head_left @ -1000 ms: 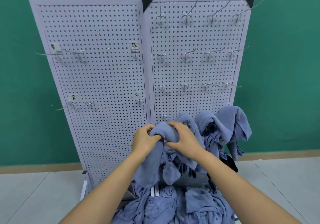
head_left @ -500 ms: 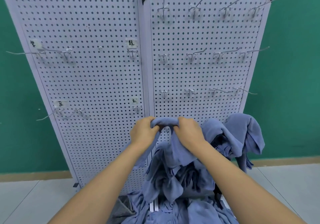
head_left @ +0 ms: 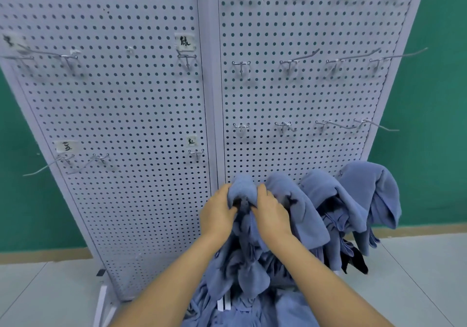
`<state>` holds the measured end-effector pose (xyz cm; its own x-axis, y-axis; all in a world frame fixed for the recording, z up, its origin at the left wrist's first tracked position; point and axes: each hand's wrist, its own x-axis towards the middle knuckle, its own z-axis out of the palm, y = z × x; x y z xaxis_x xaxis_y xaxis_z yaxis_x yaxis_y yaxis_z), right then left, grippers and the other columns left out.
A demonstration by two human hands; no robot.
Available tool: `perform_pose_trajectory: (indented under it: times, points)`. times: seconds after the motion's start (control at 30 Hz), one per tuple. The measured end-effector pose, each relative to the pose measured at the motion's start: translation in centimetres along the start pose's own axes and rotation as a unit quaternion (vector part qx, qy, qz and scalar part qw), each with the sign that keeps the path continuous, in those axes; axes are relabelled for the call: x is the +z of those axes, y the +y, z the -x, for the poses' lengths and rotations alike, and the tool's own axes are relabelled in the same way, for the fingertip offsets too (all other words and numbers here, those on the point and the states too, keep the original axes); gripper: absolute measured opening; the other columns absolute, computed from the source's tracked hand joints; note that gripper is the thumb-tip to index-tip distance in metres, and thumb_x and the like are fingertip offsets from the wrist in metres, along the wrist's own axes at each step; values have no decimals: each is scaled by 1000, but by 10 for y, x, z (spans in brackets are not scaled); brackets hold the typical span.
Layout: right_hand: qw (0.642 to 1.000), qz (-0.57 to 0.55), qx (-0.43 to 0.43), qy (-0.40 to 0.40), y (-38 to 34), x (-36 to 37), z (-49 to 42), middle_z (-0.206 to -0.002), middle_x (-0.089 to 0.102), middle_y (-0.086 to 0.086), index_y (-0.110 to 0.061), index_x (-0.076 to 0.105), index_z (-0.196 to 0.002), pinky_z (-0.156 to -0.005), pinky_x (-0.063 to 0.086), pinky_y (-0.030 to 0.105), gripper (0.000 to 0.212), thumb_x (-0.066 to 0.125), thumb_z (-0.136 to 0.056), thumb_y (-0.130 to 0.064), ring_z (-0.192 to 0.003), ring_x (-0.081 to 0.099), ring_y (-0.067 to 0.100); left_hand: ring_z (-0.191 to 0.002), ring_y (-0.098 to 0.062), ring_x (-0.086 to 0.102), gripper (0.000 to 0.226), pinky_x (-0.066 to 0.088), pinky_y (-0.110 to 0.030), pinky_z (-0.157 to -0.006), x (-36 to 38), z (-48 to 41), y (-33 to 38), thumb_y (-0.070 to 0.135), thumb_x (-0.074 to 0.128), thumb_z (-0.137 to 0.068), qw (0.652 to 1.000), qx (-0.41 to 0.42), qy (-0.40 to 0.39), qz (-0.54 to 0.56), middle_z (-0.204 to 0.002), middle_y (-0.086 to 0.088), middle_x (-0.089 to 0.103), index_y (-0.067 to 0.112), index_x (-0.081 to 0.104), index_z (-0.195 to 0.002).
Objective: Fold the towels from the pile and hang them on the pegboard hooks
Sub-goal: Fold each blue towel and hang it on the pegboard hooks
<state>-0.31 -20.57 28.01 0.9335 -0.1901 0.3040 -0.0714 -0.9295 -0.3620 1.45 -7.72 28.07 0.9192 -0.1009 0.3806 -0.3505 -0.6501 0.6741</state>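
Left hand (head_left: pixel 218 210): clenched on the left side of a bunched fold of the blue towel (head_left: pixel 242 187), fingers curled into the cloth.
Right hand (head_left: pixel 271 213): grasping the same fold from the right, close beside the left hand.
Blue towel: held up against the lower part of the right panel of the pegboard (head_left: pixel 303 99), next to the seam between the panels. Its loose end hangs down between the forearms (whether a hook sits under the fold cannot be told).
Hung towels (head_left: pixel 371 185): three more blue ones draped in a row to the right at about the same height, the nearest just beside the right hand.
Pile (head_left: pixel 252 309): crumpled blue towels at the foot of the board, below the forearms.
Hooks (head_left: pixel 241 127): metal, in rows above the towels.
Labels (head_left: pixel 185 41): small handwritten tags on the left panel.
Green wall (head_left: pixel 442 99): behind the board.
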Motion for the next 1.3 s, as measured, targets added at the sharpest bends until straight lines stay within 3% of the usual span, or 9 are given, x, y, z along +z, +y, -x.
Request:
perform_pose_trajectory:
  times: [0.1, 0.2, 0.43, 0.53, 0.67, 0.9, 1.07, 1.17, 1.3]
  points:
    - [997, -75, -17, -7, 3, 1, 11, -114, 55, 4, -12, 41, -126, -76, 52, 34, 35, 54, -95, -23, -98, 56, 19, -75, -5, 56, 34, 40, -18, -59, 0, 8, -6, 20, 68, -83, 1000, -11, -15, 24, -90, 14, 62, 31, 54, -112]
    - [992, -116, -40, -19, 7, -9, 31, -123, 51, 3, -15, 35, -138, -85, 50, 34, 51, 58, -94, -25, -110, 51, 19, -90, -8, 60, 40, 50, -27, -71, -11, 22, -7, 29, 72, -82, 999, -29, -17, 33, -102, 15, 63, 31, 53, -118]
    - [993, -77, -28, -87, 15, -41, 96, -140, 43, 10, -9, 30, -145, -97, 44, 35, 56, 54, -97, -23, -123, 47, 26, -106, -16, 58, 45, 47, -30, -80, -48, 85, -8, 32, 66, -88, 995, -79, -25, -51, -126, 6, 57, 21, 50, -128]
    - [990, -82, -20, -111, 20, -38, 132, -136, 48, 14, -7, 36, -142, -97, 46, 41, 52, 56, -97, -21, -119, 51, 29, -103, -18, 59, 35, 47, -30, -82, -56, 120, -11, 29, 66, -89, 993, -94, -28, -60, -120, 2, 61, 17, 57, -121]
    - [985, -69, -30, -155, 21, -15, 177, -102, 58, 11, -7, 51, -125, -79, 50, 39, 31, 54, -97, -20, -87, 56, 26, -94, -17, 60, 17, 47, -30, -79, -52, 167, -27, 27, 65, -90, 990, -121, -53, -57, -107, 1, 66, 17, 64, -104]
    - [964, -68, -15, -256, 26, 59, 230, -103, 64, 16, -5, 59, -112, -81, 52, 44, 20, 53, -96, -14, -90, 60, 31, -89, -20, 61, 11, 52, -38, -82, -25, 233, -86, 23, 63, -91, 974, -186, -120, -42, -94, -1, 66, 15, 65, -99]
    - [944, -63, -5, -325, 31, 121, 245, -104, 65, 15, -8, 59, -113, -86, 52, 42, 20, 52, -95, -15, -93, 62, 30, -89, -21, 60, 3, 49, -34, -82, 3, 260, -142, 17, 60, -93, 953, -245, -172, -57, -93, -5, 65, 16, 63, -91]
    - [931, -51, -3, -360, 33, 162, 252, -99, 63, 14, -8, 59, -108, -77, 50, 35, 16, 52, -94, -14, -94, 60, 30, -81, -23, 59, 12, 50, -38, -81, 22, 272, -179, 13, 58, -93, 939, -271, -202, -66, -83, -5, 63, 18, 60, -82]
    - [912, -35, 5, -408, 40, 212, 257, -104, 64, 19, -2, 60, -106, -79, 49, 36, 19, 51, -93, -10, -97, 60, 32, -71, -24, 51, 23, 48, -40, -72, 54, 283, -220, 5, 56, -87, 924, -284, -246, -73, -73, -5, 57, 17, 55, -68]
